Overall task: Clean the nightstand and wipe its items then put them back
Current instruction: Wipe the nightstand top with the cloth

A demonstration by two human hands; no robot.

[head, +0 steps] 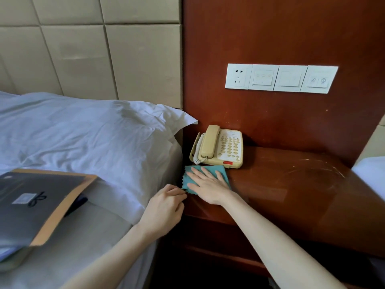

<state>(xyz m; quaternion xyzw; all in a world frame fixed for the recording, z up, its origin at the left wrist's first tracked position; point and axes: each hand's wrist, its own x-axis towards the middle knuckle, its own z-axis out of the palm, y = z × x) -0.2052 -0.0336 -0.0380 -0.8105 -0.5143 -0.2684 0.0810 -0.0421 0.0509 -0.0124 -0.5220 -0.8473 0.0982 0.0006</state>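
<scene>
The teal cloth (224,174) lies at the nightstand's (291,184) front-left corner. The right hand (208,187) presses flat on it, fingers straight. The left hand (166,203), at the cloth's 7 o'clock, pinches its near corner. A beige telephone (218,147) sits just beside it at 12 o'clock. The pillow (93,132) crowds in at 9 o'clock, with a folder (37,203) on the bed at 8.

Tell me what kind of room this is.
Likely a hotel room: a bed with padded headboard, a corded phone on the nightstand, and a switch panel above.
</scene>
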